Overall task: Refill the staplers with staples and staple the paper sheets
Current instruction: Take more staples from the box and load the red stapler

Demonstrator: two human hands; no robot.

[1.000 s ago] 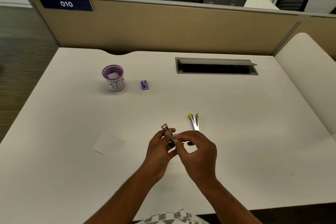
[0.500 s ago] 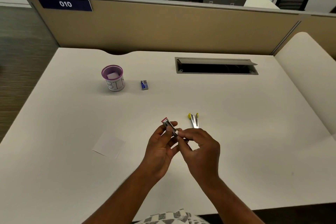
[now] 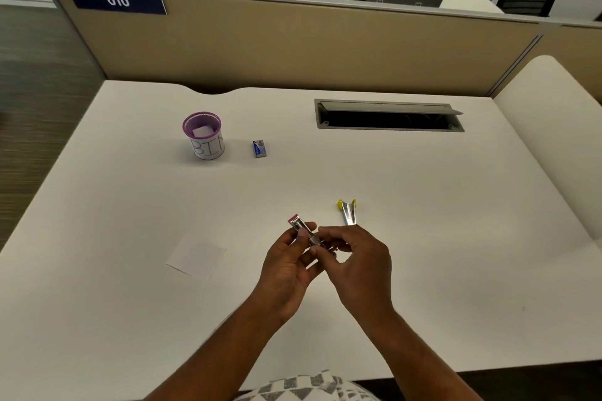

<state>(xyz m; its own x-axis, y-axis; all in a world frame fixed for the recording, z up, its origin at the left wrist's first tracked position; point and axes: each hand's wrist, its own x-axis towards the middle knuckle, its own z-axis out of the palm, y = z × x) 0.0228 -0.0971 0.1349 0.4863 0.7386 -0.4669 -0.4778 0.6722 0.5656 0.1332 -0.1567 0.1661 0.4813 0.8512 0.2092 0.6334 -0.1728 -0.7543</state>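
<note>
A small red stapler [image 3: 301, 227] with a metal body is held above the white desk [image 3: 423, 238], its red end pointing up and left. My left hand [image 3: 286, 264] grips it from below. My right hand [image 3: 355, 257] pinches its near end with thumb and fingertips; what lies between those fingers is hidden. A yellow stapler [image 3: 348, 212] lies open on the desk just beyond my right hand. A white paper sheet [image 3: 195, 256] lies flat to the left. A small blue staple box [image 3: 259, 148] sits farther back.
A purple-rimmed cup labelled BIN [image 3: 204, 136] with paper inside stands at the back left. A cable slot [image 3: 387, 115] with a raised lid is set into the desk's rear. A tan partition [image 3: 309, 42] closes off the far edge.
Both hands and the red stapler have shifted slightly away from me and right. My right fingers moved along the stapler's near end. Nothing on the desk moved.
</note>
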